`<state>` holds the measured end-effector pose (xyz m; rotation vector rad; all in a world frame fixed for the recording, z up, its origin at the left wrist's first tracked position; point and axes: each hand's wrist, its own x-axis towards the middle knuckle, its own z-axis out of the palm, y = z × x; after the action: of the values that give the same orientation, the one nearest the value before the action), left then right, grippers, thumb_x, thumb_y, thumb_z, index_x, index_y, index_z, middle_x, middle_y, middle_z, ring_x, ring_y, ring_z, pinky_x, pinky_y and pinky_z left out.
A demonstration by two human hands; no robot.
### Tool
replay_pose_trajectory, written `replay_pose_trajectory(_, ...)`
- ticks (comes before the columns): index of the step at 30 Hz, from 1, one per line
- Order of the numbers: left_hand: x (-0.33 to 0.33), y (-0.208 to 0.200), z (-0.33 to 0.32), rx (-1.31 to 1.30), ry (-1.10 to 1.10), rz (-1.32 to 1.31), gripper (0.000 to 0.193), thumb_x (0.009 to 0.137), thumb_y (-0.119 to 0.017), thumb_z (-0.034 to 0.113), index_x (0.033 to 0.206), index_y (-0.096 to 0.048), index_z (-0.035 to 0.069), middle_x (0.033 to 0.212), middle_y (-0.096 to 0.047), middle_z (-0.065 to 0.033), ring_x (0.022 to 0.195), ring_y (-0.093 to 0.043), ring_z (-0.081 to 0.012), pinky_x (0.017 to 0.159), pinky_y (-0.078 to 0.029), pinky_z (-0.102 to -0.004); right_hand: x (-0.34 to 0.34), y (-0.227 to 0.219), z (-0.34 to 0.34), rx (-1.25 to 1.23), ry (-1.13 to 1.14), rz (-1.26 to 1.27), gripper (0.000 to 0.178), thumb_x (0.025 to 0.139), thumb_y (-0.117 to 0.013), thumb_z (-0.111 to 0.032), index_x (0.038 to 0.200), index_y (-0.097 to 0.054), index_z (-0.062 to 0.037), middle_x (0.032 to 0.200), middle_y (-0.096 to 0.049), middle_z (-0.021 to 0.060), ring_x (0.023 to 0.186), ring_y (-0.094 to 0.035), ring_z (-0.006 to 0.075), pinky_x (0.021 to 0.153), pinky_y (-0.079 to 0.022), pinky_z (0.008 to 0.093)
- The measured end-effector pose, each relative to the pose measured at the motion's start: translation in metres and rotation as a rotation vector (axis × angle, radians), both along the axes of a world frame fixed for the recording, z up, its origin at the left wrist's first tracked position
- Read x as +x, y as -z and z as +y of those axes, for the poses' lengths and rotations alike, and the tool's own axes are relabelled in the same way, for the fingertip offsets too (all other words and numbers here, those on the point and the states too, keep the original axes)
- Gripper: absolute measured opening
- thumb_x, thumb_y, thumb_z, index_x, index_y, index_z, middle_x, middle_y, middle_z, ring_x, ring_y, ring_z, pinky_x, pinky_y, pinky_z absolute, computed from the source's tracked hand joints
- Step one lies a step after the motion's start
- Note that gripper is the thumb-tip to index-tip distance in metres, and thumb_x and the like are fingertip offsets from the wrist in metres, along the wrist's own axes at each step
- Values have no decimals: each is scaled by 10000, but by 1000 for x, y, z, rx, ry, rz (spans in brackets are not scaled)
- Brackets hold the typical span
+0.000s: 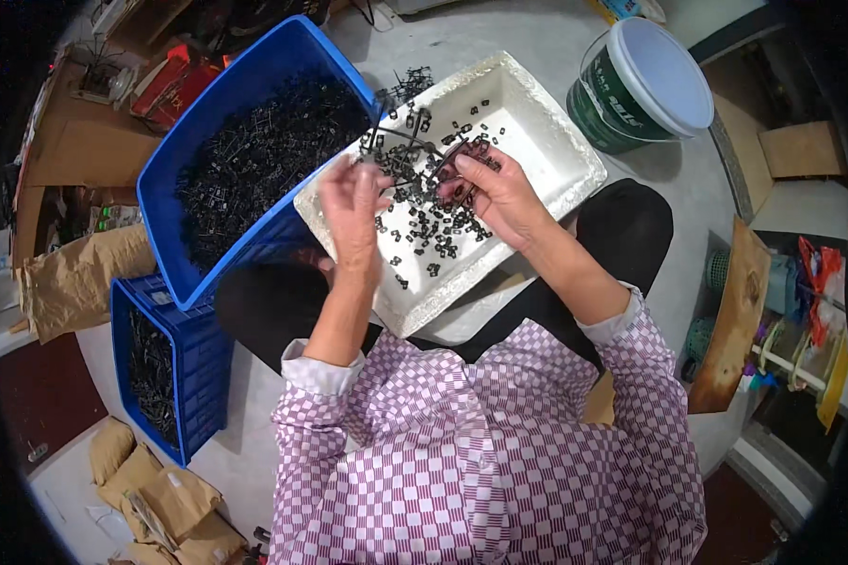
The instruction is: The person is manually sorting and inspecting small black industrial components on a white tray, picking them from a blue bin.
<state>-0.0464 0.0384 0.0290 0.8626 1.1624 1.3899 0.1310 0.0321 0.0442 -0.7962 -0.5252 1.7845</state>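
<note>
**Two hands, one branched black plastic piece, one white foam box**

One white foam box (584,179) sits between the knees, with dozens of small black plastic parts (443,226) strewn inside, too many and too small to count exactly. Two blue containers stand at the left: a large blue tub (337,58) heaped with black pieces (264,151), and a smaller blue crate (203,377) also holding dark pieces. One green bucket (612,104) with a white lid stands beyond the box's right corner.

Over the box is the branched black plastic piece (410,139). The right hand (499,193), its forearm slanting up and leftward, pinches it between thumb and fingers. The left hand (353,202) rises steeply, fingers bent inward near the piece; it is blurred, so I cannot tell whether it grips anything.
</note>
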Motion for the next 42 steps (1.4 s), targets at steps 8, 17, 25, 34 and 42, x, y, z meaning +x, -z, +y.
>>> replay_pose_trajectory(8,28,-4,-11,-306,236,-661,455,865,-522,407,1133,-465,44,900,-567,-70,798,-570,-172,748,-465,-320,-29,26,-18,-18,-79,-35,232,842,-602,-153,1003,-521,-7,901,-593,66,737,-589,158,666,-493,282)
replay_pose_trajectory(17,9,12,-7,-356,89,-485,363,877,-516,370,1043,-538,48,844,-572,-39,724,-565,-148,675,-476,-298,-9,31,-6,0,17,-328,504,865,-468,-505,1033,-503,-30,785,-496,-1,626,-479,93,588,-411,199)
replay_pose_trajectory(25,17,18,-10,-368,166,-530,361,884,-508,356,1042,-530,32,810,-574,-37,686,-565,-136,599,-483,-275,-12,28,-10,80,-118,-581,459,891,-408,-503,961,-509,-61,727,-464,-15,568,-448,56,490,-372,181)
replay_pose_trajectory(34,23,15,-11,-412,182,-662,297,886,-512,327,924,-527,33,790,-571,-72,639,-565,-163,549,-484,-291,-21,48,-2,272,89,-740,220,893,-499,-205,805,-546,-9,637,-484,-17,606,-425,53,542,-389,225)
replay_pose_trajectory(42,30,31,-12,-471,169,-800,250,887,-513,305,864,-497,56,725,-529,-52,539,-501,-174,499,-455,-304,-22,41,-2,-4,-62,-553,193,891,-493,-188,817,-552,-20,628,-490,-4,562,-441,55,487,-391,225)
